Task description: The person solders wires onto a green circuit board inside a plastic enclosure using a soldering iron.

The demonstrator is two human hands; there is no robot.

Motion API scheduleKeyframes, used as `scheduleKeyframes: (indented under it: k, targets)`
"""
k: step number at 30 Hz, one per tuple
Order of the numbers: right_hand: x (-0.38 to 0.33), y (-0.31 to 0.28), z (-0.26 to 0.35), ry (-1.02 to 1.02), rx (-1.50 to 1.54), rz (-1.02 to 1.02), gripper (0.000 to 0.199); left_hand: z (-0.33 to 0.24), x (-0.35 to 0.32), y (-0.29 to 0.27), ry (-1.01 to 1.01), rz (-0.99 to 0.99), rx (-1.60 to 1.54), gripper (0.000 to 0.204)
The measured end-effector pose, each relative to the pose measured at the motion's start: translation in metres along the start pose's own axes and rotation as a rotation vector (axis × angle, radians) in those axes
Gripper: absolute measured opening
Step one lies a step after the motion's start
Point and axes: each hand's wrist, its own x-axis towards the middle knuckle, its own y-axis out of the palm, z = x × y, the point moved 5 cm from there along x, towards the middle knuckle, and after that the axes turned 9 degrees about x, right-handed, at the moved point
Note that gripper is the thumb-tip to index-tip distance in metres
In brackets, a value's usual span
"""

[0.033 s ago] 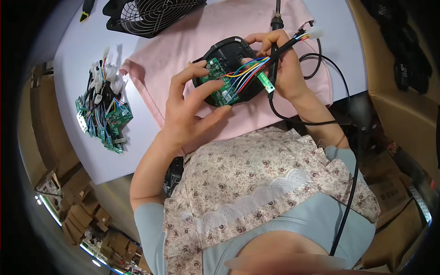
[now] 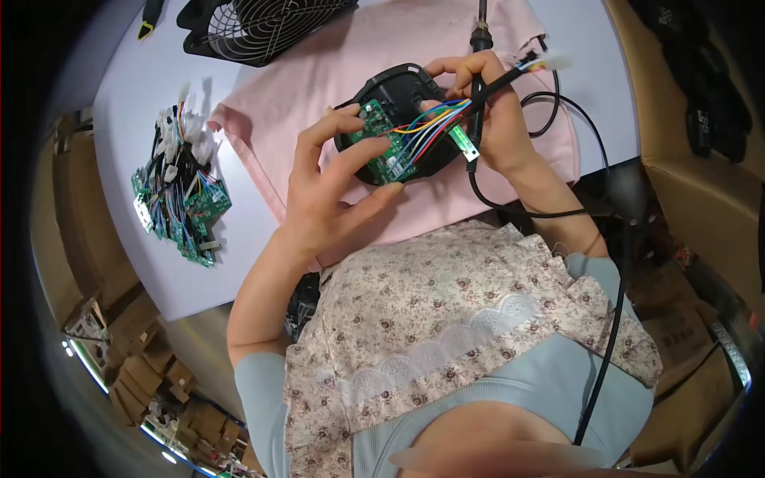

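A rounded black plastic housing is held above the pink cloth, with a green circuit board in its left part. My left hand is closed around the left side, fingers on the board and thumb at the near edge. With fingers and thumb at the right rim, my right hand grips the housing. A slim black corded tool, resembling a soldering iron, also runs through that hand. Colored wires lead from the board into a black sleeve. Beneath them shows a small green strip board.
Several wired circuit boards lie heaped at the left on the white table. A black fan with a wire grille stands at the back. The tool's black cable loops right. Cardboard boxes sit beyond the table.
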Motion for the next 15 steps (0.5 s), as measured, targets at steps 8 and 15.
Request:
scheduleKeyframes:
  k: [8,15]
  targets:
    - [0.001,0.0,-0.002,-0.054,0.0,-0.022,0.04,0.005,0.011,0.006,-0.023,0.134,0.105,0.061]
    - [-0.001,0.002,0.006,-0.019,-0.102,0.053,0.042,0.008,0.018,0.007,-0.094,0.298,0.137,0.061]
